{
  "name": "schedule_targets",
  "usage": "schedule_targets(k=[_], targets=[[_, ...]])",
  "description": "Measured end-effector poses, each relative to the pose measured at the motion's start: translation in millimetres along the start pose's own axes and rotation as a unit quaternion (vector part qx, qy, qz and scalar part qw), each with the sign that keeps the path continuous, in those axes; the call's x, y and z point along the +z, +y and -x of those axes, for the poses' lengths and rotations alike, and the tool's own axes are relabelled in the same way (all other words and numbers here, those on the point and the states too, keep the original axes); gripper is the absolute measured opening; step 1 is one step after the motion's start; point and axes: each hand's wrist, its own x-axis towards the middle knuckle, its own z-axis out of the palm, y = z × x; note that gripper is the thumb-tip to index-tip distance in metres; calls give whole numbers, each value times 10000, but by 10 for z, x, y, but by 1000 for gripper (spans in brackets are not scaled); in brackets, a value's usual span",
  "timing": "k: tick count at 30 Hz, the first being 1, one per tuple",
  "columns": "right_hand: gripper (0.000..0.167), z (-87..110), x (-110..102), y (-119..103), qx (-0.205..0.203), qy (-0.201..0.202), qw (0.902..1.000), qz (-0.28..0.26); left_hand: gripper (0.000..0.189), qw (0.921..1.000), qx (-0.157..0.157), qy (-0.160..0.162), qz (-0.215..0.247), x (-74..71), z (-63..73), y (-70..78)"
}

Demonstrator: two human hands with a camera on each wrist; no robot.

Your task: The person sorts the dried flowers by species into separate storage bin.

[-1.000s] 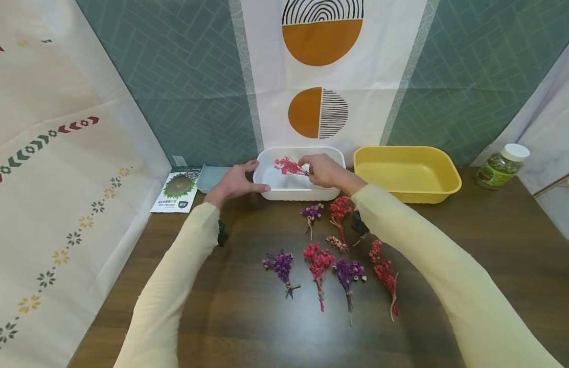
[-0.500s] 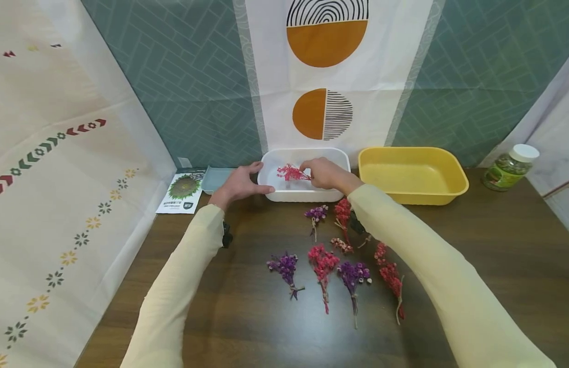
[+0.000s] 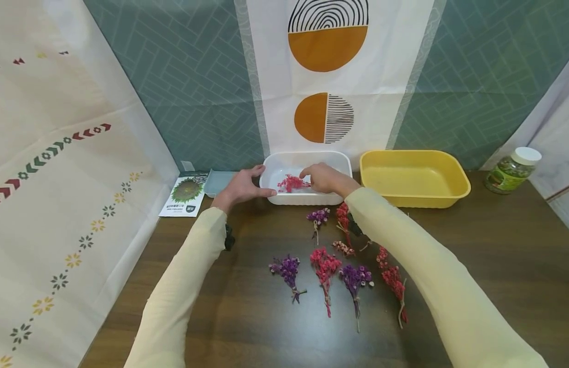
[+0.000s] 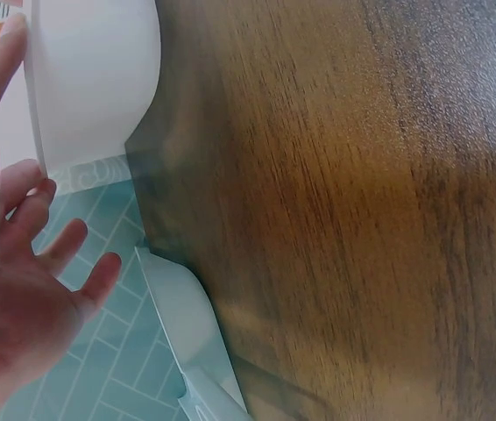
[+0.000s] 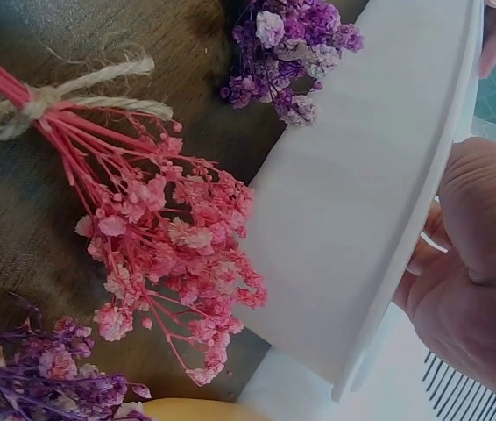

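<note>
Head view: the right hand (image 3: 327, 179) pinches a pink dried-flower bunch (image 3: 292, 183) inside the white basin (image 3: 307, 199); the left hand (image 3: 243, 188), thumb and fingers spread, touches the basin. Pressing down too hard could break the brittle bunch — it sits lower than a second ago.

White-lidded jar (image 3: 511, 174), sunflower packet (image 3: 184, 197)

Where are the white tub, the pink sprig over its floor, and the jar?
White tub (image 3: 302, 200): head view, on its front wall.
Pink sprig (image 3: 291, 183): head view, on its blossoms.
Jar (image 3: 506, 177): head view, on its label.
</note>
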Motion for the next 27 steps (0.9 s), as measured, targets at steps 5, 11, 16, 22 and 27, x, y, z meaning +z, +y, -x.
schedule_targets(k=[5, 11, 16, 22, 27], targets=[[44, 111, -38, -8, -82, 303, 9995, 59, 101, 9999, -69, -22, 137, 17, 12, 6], [37, 393, -204, -20, 119, 1041, 9938, -367, 102, 9997, -119, 12, 219, -4, 6, 17], [38, 782, -289, -61, 678, 1400, 9804, -1206, 103, 9997, -130, -37, 209, -16, -2, 19], [39, 1258, -219, -149, 903, 1315, 9661, -2029, 103, 9997, -169, -36, 157, -18, -18, 14], [41, 1465, 1, -147, 1093, 1128, 9564, -2463, 104, 9996, -207, -86, 149, -9, -14, -6]])
